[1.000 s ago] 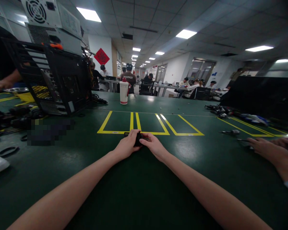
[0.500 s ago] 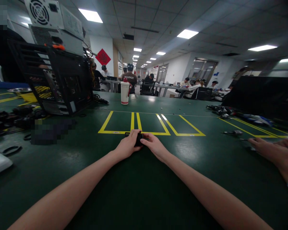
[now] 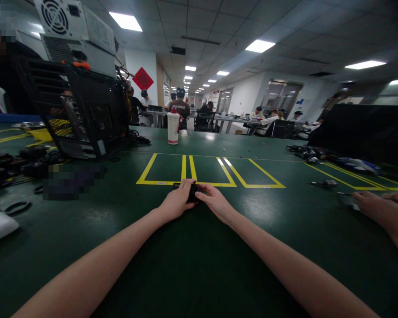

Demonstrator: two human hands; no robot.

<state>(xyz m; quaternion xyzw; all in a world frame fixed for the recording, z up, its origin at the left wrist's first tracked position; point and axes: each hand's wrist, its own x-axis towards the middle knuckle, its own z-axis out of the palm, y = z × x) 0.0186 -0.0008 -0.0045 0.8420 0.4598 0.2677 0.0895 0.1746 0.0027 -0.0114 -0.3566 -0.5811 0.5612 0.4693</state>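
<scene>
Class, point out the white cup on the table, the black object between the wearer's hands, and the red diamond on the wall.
White cup (image 3: 173, 130): head view, middle of its body.
Black object (image 3: 192, 193): head view, on its uncovered dark surface.
Red diamond (image 3: 142, 78): head view, near its centre.

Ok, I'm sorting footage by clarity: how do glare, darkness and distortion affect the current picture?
Head view: pale glare on the green table to either side of the hands; head view: the black object between left hand and right hand is too dark for detail; head view: the computer case looks tilted, perhaps from wide-angle distortion.
</scene>
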